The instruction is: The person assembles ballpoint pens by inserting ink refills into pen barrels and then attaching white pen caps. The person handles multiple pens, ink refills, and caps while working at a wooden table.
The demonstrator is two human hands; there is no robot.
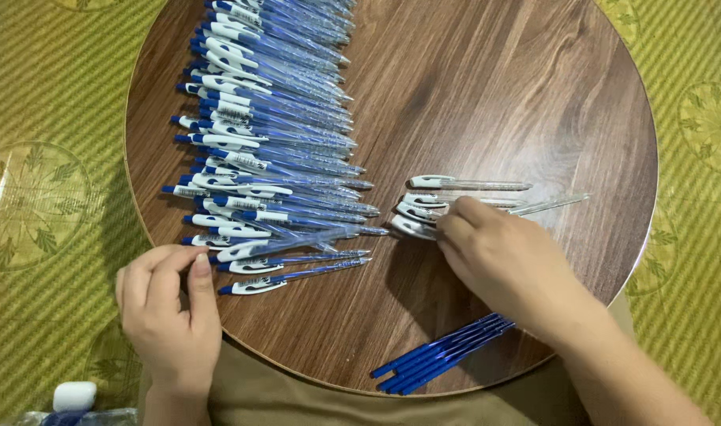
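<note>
The right hand [498, 256] lay palm down on the round wood table [494, 95], fingers bent, tips on a small bunch of clear pen shells w/ white clips [423, 207] — touching them, but I could not tell if it gripped one. The left hand [169, 304] sat at the near left edge, thumb and fingers pinched narrow on the end of a blue pen [254, 250]. That pen was in a big pile of blue & white pens [265, 134] — far left. Blue ink sticks [443, 353] lay near the right arm.

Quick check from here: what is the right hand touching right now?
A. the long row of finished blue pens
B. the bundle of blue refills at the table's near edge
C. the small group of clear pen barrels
C: the right hand rests its fingers on the clear pen barrels, apart from the blue refills and the finished pens.
</note>
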